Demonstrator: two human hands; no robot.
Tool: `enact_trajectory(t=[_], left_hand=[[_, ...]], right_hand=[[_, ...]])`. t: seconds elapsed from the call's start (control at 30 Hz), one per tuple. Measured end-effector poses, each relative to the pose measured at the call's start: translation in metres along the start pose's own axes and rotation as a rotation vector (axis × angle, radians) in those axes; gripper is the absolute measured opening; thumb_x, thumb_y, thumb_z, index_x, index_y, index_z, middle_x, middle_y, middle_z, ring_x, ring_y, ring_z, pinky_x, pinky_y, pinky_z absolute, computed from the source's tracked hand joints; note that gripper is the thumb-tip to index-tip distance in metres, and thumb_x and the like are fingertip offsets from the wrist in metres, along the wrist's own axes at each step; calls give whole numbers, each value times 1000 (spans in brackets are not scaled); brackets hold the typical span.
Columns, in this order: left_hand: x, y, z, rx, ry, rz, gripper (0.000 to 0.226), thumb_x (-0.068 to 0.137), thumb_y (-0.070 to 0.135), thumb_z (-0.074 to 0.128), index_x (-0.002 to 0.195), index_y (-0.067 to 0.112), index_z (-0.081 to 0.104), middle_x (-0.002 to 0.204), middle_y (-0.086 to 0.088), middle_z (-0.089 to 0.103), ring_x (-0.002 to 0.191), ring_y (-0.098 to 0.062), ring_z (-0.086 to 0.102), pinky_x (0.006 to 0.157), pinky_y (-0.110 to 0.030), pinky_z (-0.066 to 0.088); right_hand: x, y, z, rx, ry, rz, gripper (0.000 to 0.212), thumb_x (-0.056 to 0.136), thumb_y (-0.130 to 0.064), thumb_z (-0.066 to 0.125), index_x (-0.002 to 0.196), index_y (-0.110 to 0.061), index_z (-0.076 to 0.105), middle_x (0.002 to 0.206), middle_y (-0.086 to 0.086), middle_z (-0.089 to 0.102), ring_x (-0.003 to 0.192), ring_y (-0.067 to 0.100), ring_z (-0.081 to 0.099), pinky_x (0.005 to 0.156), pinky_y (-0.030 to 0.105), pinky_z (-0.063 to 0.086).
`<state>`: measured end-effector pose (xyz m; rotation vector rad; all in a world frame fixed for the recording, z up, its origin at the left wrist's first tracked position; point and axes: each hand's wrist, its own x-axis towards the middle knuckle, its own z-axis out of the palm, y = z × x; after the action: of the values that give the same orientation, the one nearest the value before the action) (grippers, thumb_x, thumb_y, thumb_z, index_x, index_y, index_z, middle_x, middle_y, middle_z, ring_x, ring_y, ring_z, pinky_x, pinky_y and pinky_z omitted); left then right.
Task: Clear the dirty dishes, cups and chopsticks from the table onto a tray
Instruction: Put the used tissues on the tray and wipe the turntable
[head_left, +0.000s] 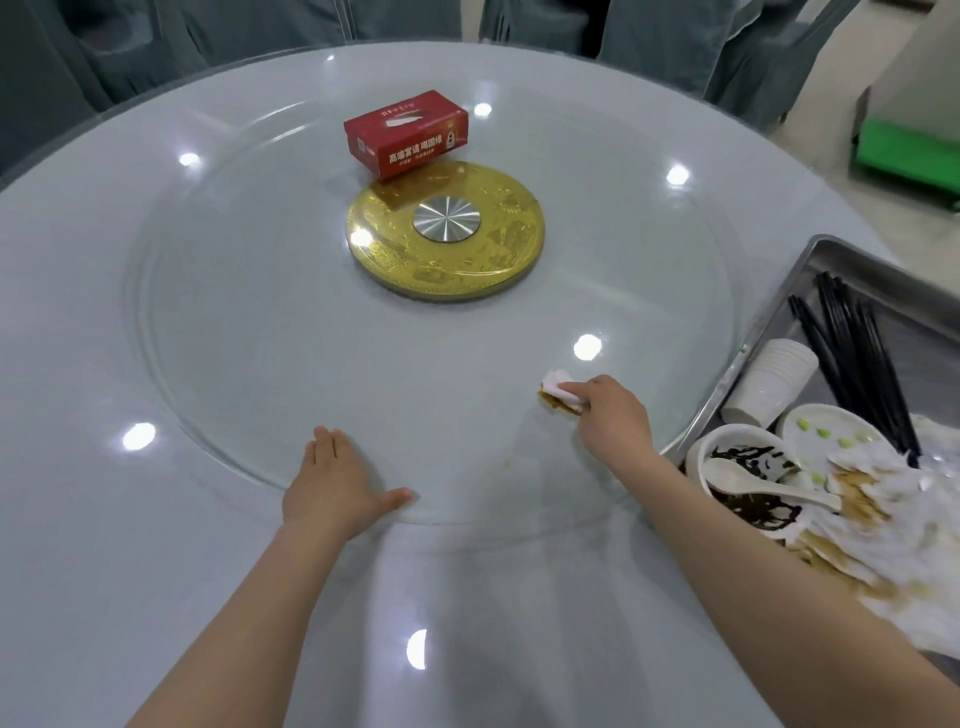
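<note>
A steel tray (779, 306) sits at the table's right edge. It holds black chopsticks (852, 353), stacked white paper cups (774, 379), a dirty white bowl (748, 462) with a white spoon (763, 486), a small plate (826, 431) with green bits, and stained tissues (893, 525). My right hand (613, 415) pinches a crumpled, brown-stained tissue (561, 392) against the glass turntable (260, 322), over a brown smear. My left hand (337, 483) rests flat on the turntable's near rim, fingers straight.
A red tissue box (408, 132) stands beyond the gold turntable hub (447, 231) at the centre. Grey-covered chairs (156, 47) ring the far side of the round table. A green cart (909, 150) stands on the floor at the right.
</note>
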<state>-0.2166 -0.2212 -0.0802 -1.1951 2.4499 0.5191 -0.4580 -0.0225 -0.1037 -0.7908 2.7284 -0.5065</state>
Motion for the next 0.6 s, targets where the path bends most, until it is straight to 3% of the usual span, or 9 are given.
enact_trajectory(t=[0.2,0.43,0.6], left_hand=[[-11,10,9,-15,-21,69,96,89,49,56,152,3,0,161,-13,-6,148,-26,5,117,-38,17],[-16,9,7,-109,-39,125,56,93,23,45,143,4,27,159,-12,12,136,-33,34,103,-39,35],[-15,6,12,-105,-25,117,63,94,23,40,151,9,15,162,-6,2,141,-30,28,107,-38,31]], right_hand=[[-52,-37,23,38,-94,-88,56,79,-2,48,124,-32,62,112,3,56,97,28,58,75,30,42],[-87,-53,38,46,-180,-219,58,80,3,45,127,-28,61,114,4,54,101,28,51,82,32,43],[-97,-48,31,38,-349,-312,55,88,2,42,126,-33,62,115,2,56,104,24,53,85,28,41]])
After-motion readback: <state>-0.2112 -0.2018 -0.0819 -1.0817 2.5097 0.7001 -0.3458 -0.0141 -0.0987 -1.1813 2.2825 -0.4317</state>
